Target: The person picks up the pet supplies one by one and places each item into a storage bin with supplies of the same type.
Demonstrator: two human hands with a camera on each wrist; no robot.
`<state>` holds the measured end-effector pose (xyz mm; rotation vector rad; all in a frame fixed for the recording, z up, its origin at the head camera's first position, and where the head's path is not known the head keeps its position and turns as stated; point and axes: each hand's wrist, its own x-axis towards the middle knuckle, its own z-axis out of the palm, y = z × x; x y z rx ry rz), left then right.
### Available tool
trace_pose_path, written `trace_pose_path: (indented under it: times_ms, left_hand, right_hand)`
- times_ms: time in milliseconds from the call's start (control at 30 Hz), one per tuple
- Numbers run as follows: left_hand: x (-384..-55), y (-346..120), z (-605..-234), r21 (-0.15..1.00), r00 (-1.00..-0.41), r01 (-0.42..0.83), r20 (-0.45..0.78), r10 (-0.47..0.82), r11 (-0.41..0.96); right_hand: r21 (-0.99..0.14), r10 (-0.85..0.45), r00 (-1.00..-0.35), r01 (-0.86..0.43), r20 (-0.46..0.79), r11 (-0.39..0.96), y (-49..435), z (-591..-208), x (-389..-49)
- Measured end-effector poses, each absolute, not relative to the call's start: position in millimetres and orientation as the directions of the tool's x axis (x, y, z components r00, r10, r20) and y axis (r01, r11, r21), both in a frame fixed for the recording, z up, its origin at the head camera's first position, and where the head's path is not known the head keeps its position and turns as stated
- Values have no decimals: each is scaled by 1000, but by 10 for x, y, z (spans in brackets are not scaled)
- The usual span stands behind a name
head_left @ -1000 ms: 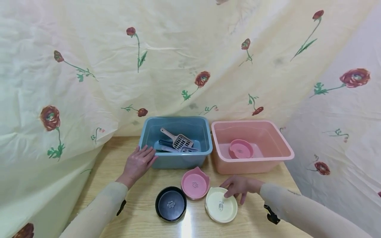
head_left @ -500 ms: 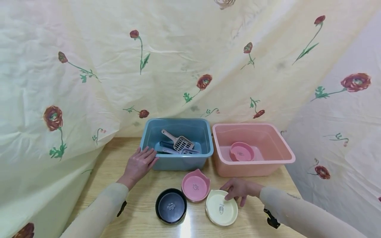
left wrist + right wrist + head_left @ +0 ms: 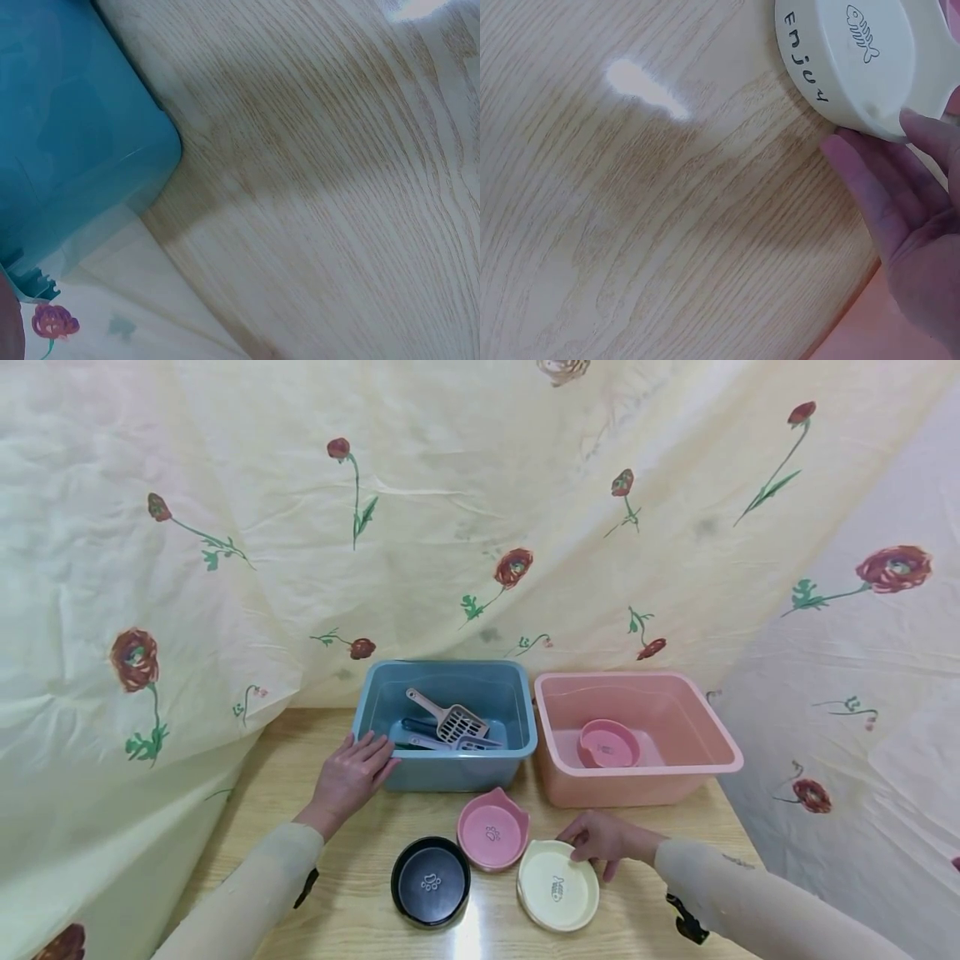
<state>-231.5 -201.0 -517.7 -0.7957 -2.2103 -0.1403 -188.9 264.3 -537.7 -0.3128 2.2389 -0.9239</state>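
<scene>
My right hand (image 3: 606,839) pinches the far right rim of a round cream pet bowl (image 3: 558,897) in the head view. In the right wrist view, the thumb lies over the bowl's rim and the other fingers are at its outer wall, marked "Enjoy". A fish-bone drawing marks its inside. My left hand (image 3: 352,777) rests on the front left corner of a blue plastic bin (image 3: 457,774), fingers lying over the rim. Inside that bin are a grey slotted litter scoop (image 3: 459,724) and other scoops, partly hidden by the front wall.
A pink bowl with ear tips (image 3: 491,833) and a black bowl (image 3: 431,883) stand left of the cream one. Behind them, a pink bin (image 3: 626,789) holds another pink bowl (image 3: 609,745). Flowered cloth (image 3: 420,510) hangs behind the wooden table (image 3: 337,893).
The head view has shifted slightly, so the table things appear a little lower. My right thumb has moved slightly toward the cream bowl's rim. My left hand stays on the blue bin.
</scene>
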Motion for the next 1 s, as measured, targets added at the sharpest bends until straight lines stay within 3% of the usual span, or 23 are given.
trace_pose_path:
  times_ms: [700, 1000]
  left_hand:
    - [-2352, -1954, -5198, -139, -487, 589, 725, 487, 796]
    - [-2326, -1968, -5162, -124, -534, 574, 692, 485, 809]
  right_hand:
    - [-780, -553, -740, -62, -383, 623, 2761, -5468, -1853]
    - [-816, -614, -710, -96, -346, 571, 2873, -5167, -1795]
